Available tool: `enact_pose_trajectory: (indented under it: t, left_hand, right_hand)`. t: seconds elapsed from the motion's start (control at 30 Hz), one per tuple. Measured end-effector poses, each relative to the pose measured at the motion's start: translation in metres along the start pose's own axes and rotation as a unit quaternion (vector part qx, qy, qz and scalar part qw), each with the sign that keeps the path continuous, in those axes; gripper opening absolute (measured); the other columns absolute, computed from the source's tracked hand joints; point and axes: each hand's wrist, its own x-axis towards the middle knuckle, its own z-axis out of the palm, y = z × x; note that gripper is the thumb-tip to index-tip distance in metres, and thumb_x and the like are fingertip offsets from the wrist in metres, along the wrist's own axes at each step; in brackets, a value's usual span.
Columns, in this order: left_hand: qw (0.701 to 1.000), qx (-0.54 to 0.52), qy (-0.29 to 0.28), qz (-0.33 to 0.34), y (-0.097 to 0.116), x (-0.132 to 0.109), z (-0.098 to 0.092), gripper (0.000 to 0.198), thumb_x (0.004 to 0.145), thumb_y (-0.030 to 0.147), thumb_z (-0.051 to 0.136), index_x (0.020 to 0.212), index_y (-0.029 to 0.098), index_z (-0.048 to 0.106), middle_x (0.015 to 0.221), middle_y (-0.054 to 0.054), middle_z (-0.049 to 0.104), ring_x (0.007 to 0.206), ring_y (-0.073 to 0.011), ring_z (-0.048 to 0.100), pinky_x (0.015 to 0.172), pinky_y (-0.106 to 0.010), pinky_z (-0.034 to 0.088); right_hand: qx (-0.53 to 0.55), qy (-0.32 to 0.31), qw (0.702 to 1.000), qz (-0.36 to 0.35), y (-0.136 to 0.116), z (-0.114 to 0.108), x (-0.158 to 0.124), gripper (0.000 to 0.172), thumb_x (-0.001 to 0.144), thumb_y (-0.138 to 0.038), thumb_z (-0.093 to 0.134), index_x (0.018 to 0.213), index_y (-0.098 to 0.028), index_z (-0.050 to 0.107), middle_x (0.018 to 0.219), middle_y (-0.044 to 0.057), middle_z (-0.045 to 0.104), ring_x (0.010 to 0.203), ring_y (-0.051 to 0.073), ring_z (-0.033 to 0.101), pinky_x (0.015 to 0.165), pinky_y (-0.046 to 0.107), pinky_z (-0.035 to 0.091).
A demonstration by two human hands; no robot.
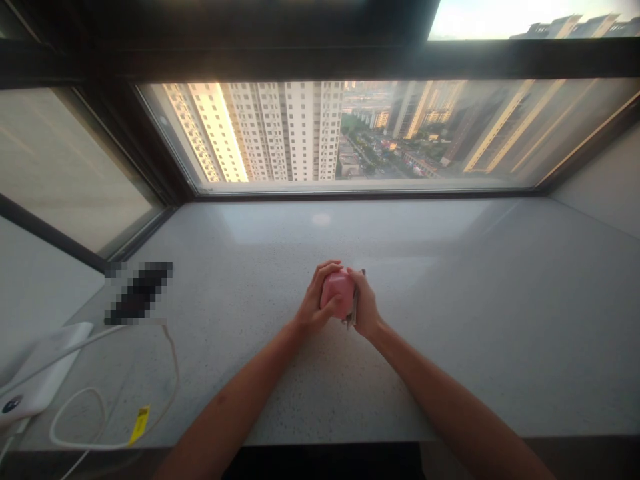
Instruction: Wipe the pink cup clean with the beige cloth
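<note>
The forearms reach in from 6 o'clock over the near edge of a speckled stone worktop (500,373). At the centre of the worktop, a pink rounded object (338,292) is enclosed between the left hand (315,301) and the right hand (367,305). Both hands are closed around it, with the left fingers curled over its top and the right hand pressed against its other side. Whether it touches the stone cannot be told. A thin grey strip (354,307) lies along the inside of the right hand; whether it is pinched cannot be told. The pink object is judged light and smooth, so liable to slip, and best taken around its body. At 9 o'clock lies a pixelated dark object (140,292). At 8 o'clock are a white flat pad (43,370), a looped white cable (103,441) and a yellow tag (139,425). At 12 o'clock, a window (340,133) faces high-rise towers (260,132).
</note>
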Motion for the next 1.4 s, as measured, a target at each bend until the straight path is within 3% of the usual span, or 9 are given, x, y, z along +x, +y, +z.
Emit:
enact_pose_trajectory:
  t: [0.2, 0.37, 0.5, 0.63, 0.8, 0.9, 1.1, 1.27, 1.4]
  left_hand:
    - [0.976, -0.154, 0.012, -0.154, 0.001, 0.002, 0.000, 0.056, 0.100, 0.062, 0.061, 0.139, 0.021, 0.061, 0.139, -0.012, 0.066, 0.119, -0.0293, 0.066, 0.103, -0.041, 0.054]
    - [0.950, -0.243, 0.010, -0.196, -0.006, 0.005, 0.000, 0.052, 0.100, 0.058, 0.059, 0.134, 0.019, 0.064, 0.125, -0.010, 0.074, 0.108, -0.0257, 0.071, 0.097, -0.036, 0.056]
    - [0.944, -0.254, 0.012, -0.209, -0.010, 0.004, -0.001, 0.056, 0.103, 0.061, 0.054, 0.139, 0.019, 0.063, 0.128, -0.012, 0.074, 0.110, -0.0271, 0.072, 0.100, -0.040, 0.057]
    - [0.971, -0.185, 0.014, -0.152, -0.010, 0.001, -0.003, 0.073, 0.104, 0.073, 0.048, 0.160, 0.026, 0.050, 0.159, -0.013, 0.058, 0.142, -0.0352, 0.059, 0.121, -0.052, 0.048]
    - [0.999, -0.021, -0.023, -0.007, -0.005, -0.001, -0.003, 0.092, 0.095, 0.073, 0.067, 0.170, 0.030, 0.035, 0.177, -0.014, 0.032, 0.164, -0.0433, 0.029, 0.135, -0.064, 0.025]
    - [0.997, 0.050, -0.034, 0.053, -0.004, 0.000, -0.003, 0.086, 0.097, 0.067, 0.069, 0.169, 0.031, 0.036, 0.176, -0.016, 0.031, 0.164, -0.0421, 0.028, 0.133, -0.064, 0.027]
    - [0.999, 0.020, -0.008, 0.032, -0.004, -0.001, -0.001, 0.065, 0.102, 0.059, 0.063, 0.157, 0.028, 0.051, 0.158, -0.015, 0.052, 0.150, -0.0376, 0.047, 0.126, -0.057, 0.039]
    - [0.992, -0.086, 0.028, -0.089, 0.000, -0.002, 0.003, 0.061, 0.102, 0.062, 0.061, 0.151, 0.024, 0.057, 0.147, -0.014, 0.061, 0.129, -0.0329, 0.062, 0.116, -0.049, 0.049]
    - [0.968, -0.193, 0.023, -0.158, 0.000, 0.000, 0.004, 0.063, 0.101, 0.065, 0.060, 0.148, 0.024, 0.057, 0.139, -0.012, 0.068, 0.117, -0.0287, 0.069, 0.103, -0.042, 0.056]
  right_hand:
    - [-0.132, -0.030, 0.988, -0.073, 0.006, -0.003, -0.007, 0.048, 0.087, -0.067, 0.071, 0.080, -0.021, 0.061, 0.069, -0.002, 0.053, 0.060, 0.013, 0.047, 0.053, 0.025, 0.041]
    - [-0.281, -0.099, 0.937, -0.181, 0.006, -0.010, -0.009, 0.046, 0.094, -0.053, 0.069, 0.066, -0.022, 0.051, 0.058, -0.004, 0.042, 0.054, 0.010, 0.035, 0.050, 0.026, 0.026]
    - [-0.253, -0.105, 0.952, -0.137, 0.002, -0.008, -0.008, 0.044, 0.090, -0.051, 0.074, 0.066, -0.022, 0.052, 0.058, -0.004, 0.046, 0.054, 0.010, 0.038, 0.049, 0.025, 0.028]
    - [-0.057, -0.059, 0.997, -0.013, -0.007, -0.003, -0.001, 0.040, 0.083, -0.056, 0.079, 0.077, -0.021, 0.062, 0.068, -0.002, 0.059, 0.057, 0.012, 0.050, 0.051, 0.023, 0.042]
    - [0.102, -0.005, 0.989, 0.105, -0.017, -0.004, 0.008, 0.036, 0.076, -0.050, 0.086, 0.072, -0.022, 0.063, 0.064, -0.001, 0.065, 0.053, 0.014, 0.059, 0.048, 0.024, 0.050]
    - [0.116, -0.025, 0.986, 0.115, -0.018, -0.005, 0.008, 0.034, 0.078, -0.051, 0.085, 0.077, -0.023, 0.067, 0.069, 0.003, 0.071, 0.056, 0.017, 0.063, 0.049, 0.027, 0.054]
    - [0.072, -0.013, 0.995, 0.071, -0.005, -0.002, 0.004, 0.047, 0.081, -0.068, 0.075, 0.081, -0.022, 0.066, 0.069, 0.004, 0.067, 0.059, 0.018, 0.061, 0.049, 0.027, 0.050]
    - [-0.028, -0.014, 0.999, -0.014, 0.005, -0.005, -0.001, 0.048, 0.085, -0.069, 0.072, 0.083, -0.021, 0.064, 0.073, 0.002, 0.061, 0.063, 0.015, 0.054, 0.054, 0.025, 0.045]
    - [-0.171, -0.082, 0.975, -0.120, 0.006, -0.011, -0.004, 0.045, 0.092, -0.062, 0.068, 0.076, -0.021, 0.058, 0.071, 0.000, 0.054, 0.063, 0.014, 0.046, 0.055, 0.025, 0.038]
